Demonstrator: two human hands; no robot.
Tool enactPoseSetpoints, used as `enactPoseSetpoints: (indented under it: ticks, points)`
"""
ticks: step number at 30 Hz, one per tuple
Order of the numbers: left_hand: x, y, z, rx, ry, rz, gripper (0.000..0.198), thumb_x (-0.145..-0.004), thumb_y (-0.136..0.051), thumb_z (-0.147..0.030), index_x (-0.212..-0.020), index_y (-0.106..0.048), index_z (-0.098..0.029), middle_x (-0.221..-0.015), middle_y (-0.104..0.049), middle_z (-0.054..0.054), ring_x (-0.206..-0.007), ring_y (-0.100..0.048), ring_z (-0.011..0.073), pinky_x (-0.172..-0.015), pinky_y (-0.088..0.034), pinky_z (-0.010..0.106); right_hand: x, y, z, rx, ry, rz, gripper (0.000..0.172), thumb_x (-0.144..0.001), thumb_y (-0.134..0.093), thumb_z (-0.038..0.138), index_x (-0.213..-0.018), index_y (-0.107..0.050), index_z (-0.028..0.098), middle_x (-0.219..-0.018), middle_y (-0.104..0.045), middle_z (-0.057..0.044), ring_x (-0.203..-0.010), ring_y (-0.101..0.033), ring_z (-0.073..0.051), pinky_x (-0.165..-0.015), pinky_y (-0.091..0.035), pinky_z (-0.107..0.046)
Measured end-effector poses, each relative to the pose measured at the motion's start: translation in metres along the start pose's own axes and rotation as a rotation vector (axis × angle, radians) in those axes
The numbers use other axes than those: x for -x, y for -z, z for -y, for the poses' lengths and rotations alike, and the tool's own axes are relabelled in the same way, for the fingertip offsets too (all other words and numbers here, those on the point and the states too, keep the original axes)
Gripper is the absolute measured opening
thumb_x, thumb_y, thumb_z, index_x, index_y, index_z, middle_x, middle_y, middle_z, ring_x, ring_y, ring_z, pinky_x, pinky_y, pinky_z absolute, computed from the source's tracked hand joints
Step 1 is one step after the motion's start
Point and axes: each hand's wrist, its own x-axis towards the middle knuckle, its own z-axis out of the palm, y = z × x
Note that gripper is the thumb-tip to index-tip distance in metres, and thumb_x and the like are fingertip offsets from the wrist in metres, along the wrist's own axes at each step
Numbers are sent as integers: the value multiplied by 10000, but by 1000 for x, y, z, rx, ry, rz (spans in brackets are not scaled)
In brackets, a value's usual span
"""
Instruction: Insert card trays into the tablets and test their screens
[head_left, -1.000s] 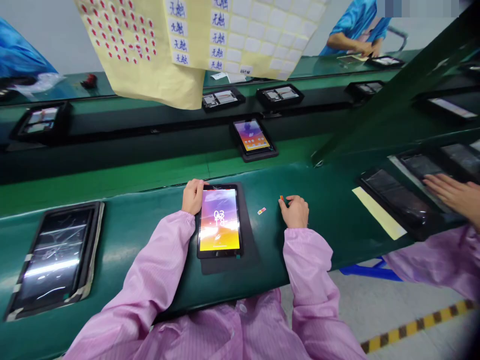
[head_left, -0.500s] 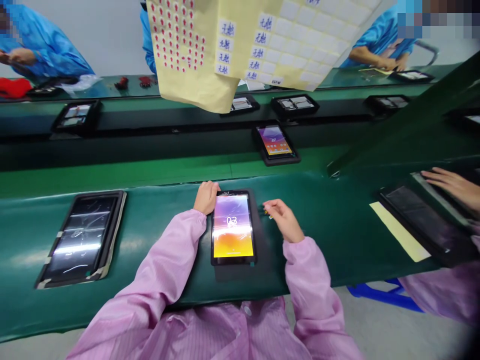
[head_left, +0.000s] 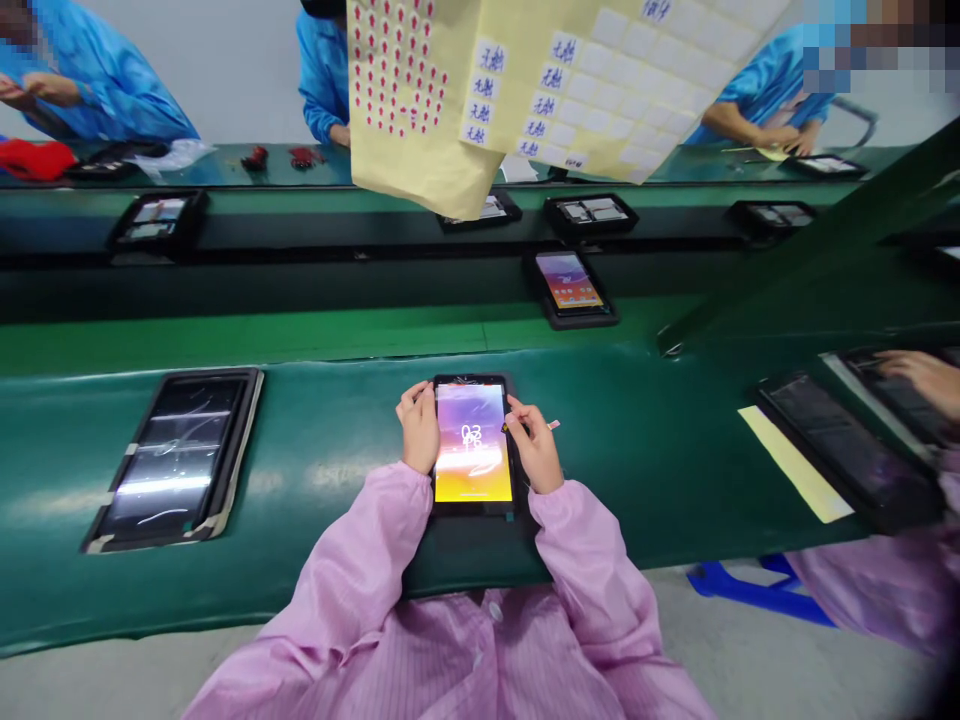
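Head view: the tablet (head_left: 471, 455), black-framed, glowing purple to yellow, its clock topped "03", lies on the green bench (head_left: 645, 480) between both hands. The left hand (head_left: 420, 428) curls at its left edge, pinching or not, I cannot tell; the right hand (head_left: 534, 442) pinches a small piece (head_left: 505, 428) by its right edge. Beyond, yellow sheets (head_left: 420, 172) repeat "无触".

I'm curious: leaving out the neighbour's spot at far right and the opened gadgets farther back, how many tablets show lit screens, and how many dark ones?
Lit screen: 2 (front tablet, back tablet)
Dark screen: 1 (left tablet)
Total: 3
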Motion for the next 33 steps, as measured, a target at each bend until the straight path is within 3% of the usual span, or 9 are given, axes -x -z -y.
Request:
enactPoseSetpoints:
  ticks: [4,9,11,17,20,24,28,31,33]
  points:
    - [-4,4,-14,154,7,23,469,-958,-294,-467,-1066,-664,-201,-1300,-550,101,-1250,-490,245,-1096,-365,450,7,5,8,-109,25,22,240,-909,-457,484,-867,-443,248,-1430,-510,-128,-1280,-524,-249,-1039,-405,-470]
    - [0,9,-34,699,122,390,516,-914,-404,-587,-1228,-575,-216,-1193,-660,77,-1151,-605,242,-1000,-471,418,25,28,33,-71,201,43,196,-923,-462,437,-846,-446,258,-1467,-473,-87,-1381,-408,-251,-1100,-348,-518]
    - [-1,9,-36,736,168,405,491,-871,-534,-551,-1223,-593,-214,-1180,-675,65,-1119,-626,237,-993,-474,394,38,37,39,105,350,70,148,-906,-505,371,-810,-485,259,-1401,-550,-66,-1405,-367,-256,-1143,-262,-565]
    - [0,5,-39,738,207,370,515,-806,-628,-557,-1089,-679,-129,-1009,-731,101,-951,-689,250,-906,-509,380,51,39,31,484,817,516,122,-860,-540,213,-928,-618,279,-964,-755,21,-1081,-643,-219,-1177,-208,-569]
    - [1,5,-46,771,188,326,517,-779,-667,-535,-1078,-681,-113,-999,-732,106,-969,-685,259,-909,-506,386,23,37,36,487,963,400,154,-849,-552,168,-964,-607,252,-917,-755,13,-1045,-649,-221,-1172,-228,-555]
    - [0,10,-63,821,66,289,433,-830,-630,-471,-1091,-690,-131,-1069,-719,99,-1037,-663,244,-957,-485,375,-22,50,69,421,988,131,90,-818,-622,174,-850,-597,255,-1021,-746,-17,-1106,-614,-257,-1152,-232,-600]
    - [1,16,-83,807,-170,222,336,-901,-549,-418,-1058,-715,-171,-1062,-721,62,-1040,-656,206,-948,-484,328,-41,64,112,116,896,-199,80,-797,-698,229,-792,-629,269,-770,-703,13,-857,-661,-212,-910,-517,-489]
    - [6,15,-88,734,-348,165,332,-925,-509,-411,-1030,-724,-179,-1052,-719,54,-1003,-658,192,-905,-493,308,-42,63,136,-78,760,-232,84,-794,-718,230,-827,-642,239,-707,-655,26,-635,-646,-147,-634,-568,-333]
    - [10,14,-85,691,-416,162,344,-937,-481,-401,-1034,-722,-175,-1054,-714,59,-980,-656,186,-877,-495,298,-40,59,145,-149,694,-145,77,-815,-703,221,-856,-637,223,-730,-675,23,-614,-668,-136,-610,-578,-307]
